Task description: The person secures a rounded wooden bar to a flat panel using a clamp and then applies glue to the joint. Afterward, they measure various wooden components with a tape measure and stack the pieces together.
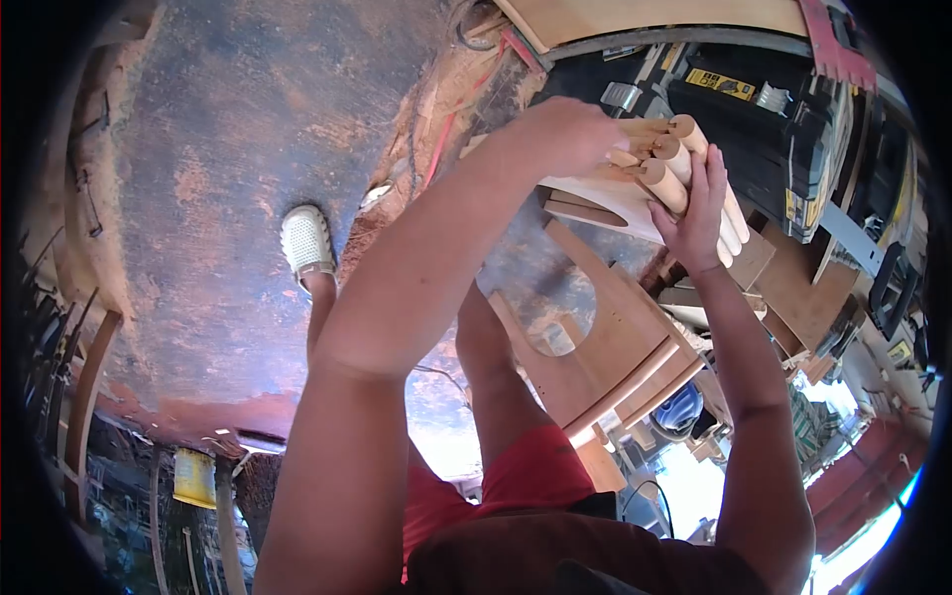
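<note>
Several pale round wooden rods [674, 156] are stacked in a bundle at upper right, their ends towards me. My right hand [694, 218] is wrapped round the near side of the bundle, thumb below and fingers along the rods. At the bundle's left, my left hand [580, 139] has its fingers curled in by the narrow rod ends. What those fingers grip is hidden. Beneath the hands lies a flat wooden panel [595, 198] with a curved cut-out edge.
A larger cut-out wooden frame [595, 367] stands below, by my right knee. Black tool cases [734, 89] with yellow labels fill the upper right. A red clamp-like piece [833, 45] is above them. Cables and a red cord [441, 149] run along the stained floor [228, 198].
</note>
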`<state>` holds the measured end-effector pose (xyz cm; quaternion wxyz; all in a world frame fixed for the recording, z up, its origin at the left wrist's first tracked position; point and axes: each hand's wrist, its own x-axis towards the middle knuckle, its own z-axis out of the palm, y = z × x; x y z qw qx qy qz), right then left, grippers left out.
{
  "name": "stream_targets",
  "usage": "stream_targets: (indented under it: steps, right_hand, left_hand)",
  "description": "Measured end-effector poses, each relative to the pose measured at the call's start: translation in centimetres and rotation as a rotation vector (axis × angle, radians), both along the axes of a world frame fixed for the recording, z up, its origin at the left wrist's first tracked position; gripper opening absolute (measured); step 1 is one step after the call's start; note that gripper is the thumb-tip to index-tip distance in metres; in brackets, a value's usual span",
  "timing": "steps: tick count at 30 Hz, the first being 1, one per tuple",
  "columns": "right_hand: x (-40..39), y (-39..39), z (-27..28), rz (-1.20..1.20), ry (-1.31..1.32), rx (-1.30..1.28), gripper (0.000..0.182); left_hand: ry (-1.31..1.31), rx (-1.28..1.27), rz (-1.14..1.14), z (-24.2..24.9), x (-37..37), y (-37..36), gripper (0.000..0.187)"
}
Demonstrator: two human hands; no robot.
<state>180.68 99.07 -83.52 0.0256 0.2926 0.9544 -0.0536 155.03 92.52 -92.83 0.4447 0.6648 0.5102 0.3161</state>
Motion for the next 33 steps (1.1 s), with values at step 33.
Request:
stream_targets:
  steps: [33]
  right_hand:
    - [-0.4, -0.1, 0.0, 0.055, 0.005, 0.024, 0.093]
  left_hand:
    - [0.309, 0.028, -0.230, 6.6, -0.5, 2.0, 0.042]
